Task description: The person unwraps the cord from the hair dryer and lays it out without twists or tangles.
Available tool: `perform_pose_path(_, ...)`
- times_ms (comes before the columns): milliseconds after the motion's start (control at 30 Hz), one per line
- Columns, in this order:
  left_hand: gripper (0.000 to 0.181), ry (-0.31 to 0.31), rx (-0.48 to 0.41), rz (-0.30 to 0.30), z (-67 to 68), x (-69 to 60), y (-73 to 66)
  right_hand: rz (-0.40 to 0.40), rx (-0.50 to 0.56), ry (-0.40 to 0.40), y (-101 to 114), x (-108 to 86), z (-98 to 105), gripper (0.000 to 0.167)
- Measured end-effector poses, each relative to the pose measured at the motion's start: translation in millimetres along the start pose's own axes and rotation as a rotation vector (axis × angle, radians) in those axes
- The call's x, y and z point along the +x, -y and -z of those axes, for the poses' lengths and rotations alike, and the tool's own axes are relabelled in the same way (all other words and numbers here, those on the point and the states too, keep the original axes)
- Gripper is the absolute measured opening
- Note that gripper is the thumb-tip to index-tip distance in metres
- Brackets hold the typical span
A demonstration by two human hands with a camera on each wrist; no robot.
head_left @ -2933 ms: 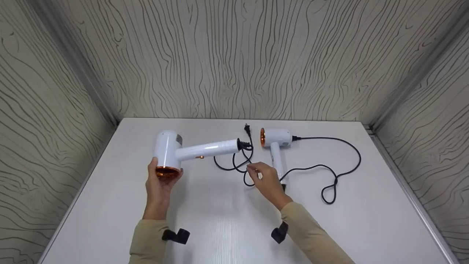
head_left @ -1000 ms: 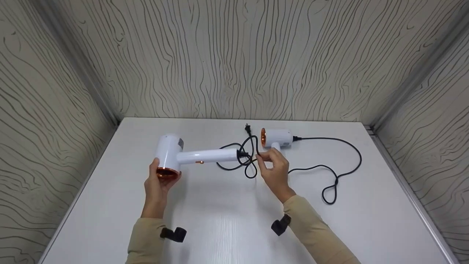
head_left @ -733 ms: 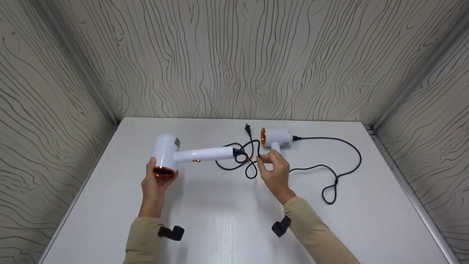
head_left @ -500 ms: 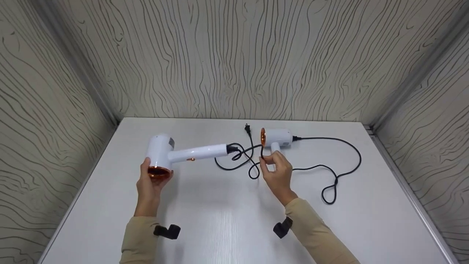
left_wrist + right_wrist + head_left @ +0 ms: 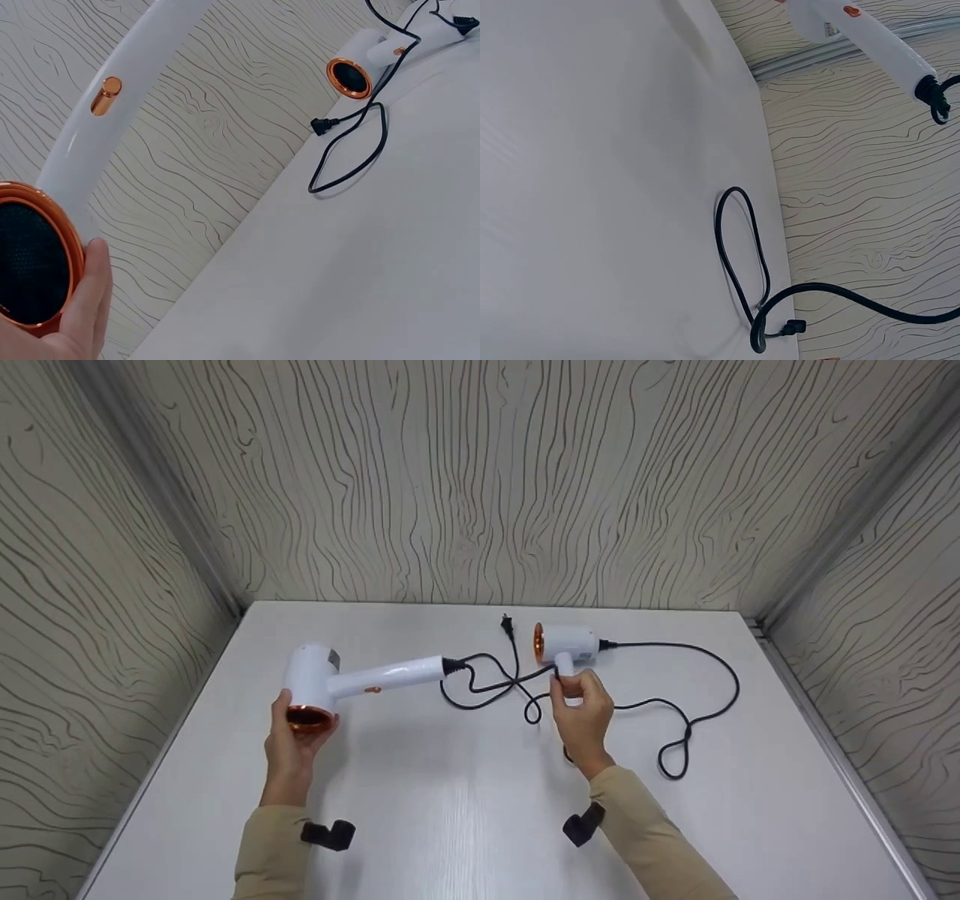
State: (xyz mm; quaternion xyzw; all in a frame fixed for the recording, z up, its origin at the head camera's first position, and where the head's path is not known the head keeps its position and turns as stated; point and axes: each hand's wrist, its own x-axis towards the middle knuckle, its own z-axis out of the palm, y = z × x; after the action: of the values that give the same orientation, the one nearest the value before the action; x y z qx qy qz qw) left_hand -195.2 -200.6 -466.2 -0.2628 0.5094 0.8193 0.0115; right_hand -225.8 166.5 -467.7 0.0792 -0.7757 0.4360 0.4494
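Note:
My left hand (image 5: 289, 757) grips a white hair dryer (image 5: 307, 679) around the copper-rimmed end of its barrel, lifted above the table. Its handle points right, with a small copper switch on it. In the left wrist view, fingers (image 5: 88, 300) lie against the copper rim (image 5: 71, 247). My right hand (image 5: 585, 724) pinches the black cord (image 5: 480, 690) of this dryer between thumb and fingertips; the right wrist view shows no hand. Behind that hand lies a second white hair dryer (image 5: 568, 642), its handle largely hidden.
A black two-pin plug (image 5: 507, 624) lies near the back edge of the white table (image 5: 435, 795). The second dryer's cord (image 5: 738, 682) curves over the right side. Wood-patterned walls (image 5: 480, 487) stand behind and at both sides.
My left hand has moved left with the dryer. My right hand has shifted up and right, drawing the cord along. The cord's loops beside the handle have spread out.

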Motion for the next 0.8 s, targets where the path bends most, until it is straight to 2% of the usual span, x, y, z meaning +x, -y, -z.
perform_pose_path(167,0.084,-0.004,0.031,0.012,13.4,5.1,1.5,-0.041,0.013,-0.024,-1,2.7,2,0.017)
perform_pose_path(400,0.089,-0.017,-0.003,0.061,29.2,11.8,4.0,-0.089,0.010,-0.064,-5,4.2,3,0.018)
perform_pose_path(533,0.092,-0.039,0.009,0.081,36.8,16.9,4.3,-0.125,0.012,-0.096,-6,4.8,1,0.018)
perform_pose_path(700,0.093,-0.051,0.034,0.090,45.2,22.9,3.2,-0.190,0.011,-0.094,-8,4.0,0,0.017)
perform_pose_path(800,0.092,-0.043,0.051,0.090,50.1,24.8,1.8,-0.198,-0.041,-0.078,-12,3.8,0,0.016)
